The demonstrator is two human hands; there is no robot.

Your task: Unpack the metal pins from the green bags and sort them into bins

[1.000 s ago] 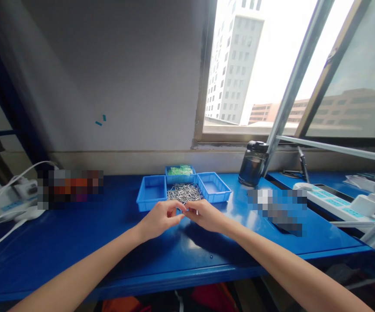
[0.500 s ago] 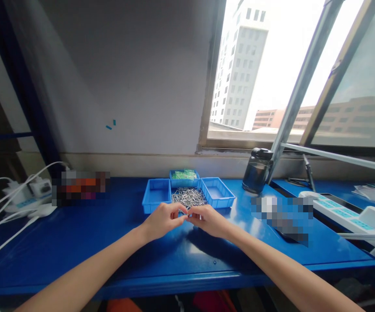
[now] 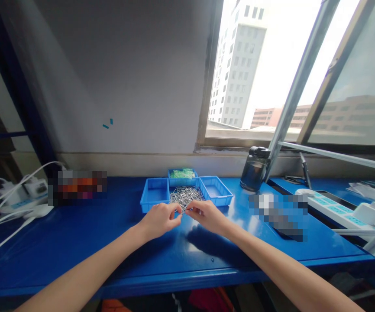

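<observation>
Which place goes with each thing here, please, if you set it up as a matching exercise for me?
Things:
1. pins
2. green parts
3. jar
4. cables

Places:
A. far left of the bench
B. behind the pins, nearest the wall
C. between the left tray and the right tray
D. right of the trays, below the window

Pairs: 1-C, 2-B, 3-D, 4-A
</observation>
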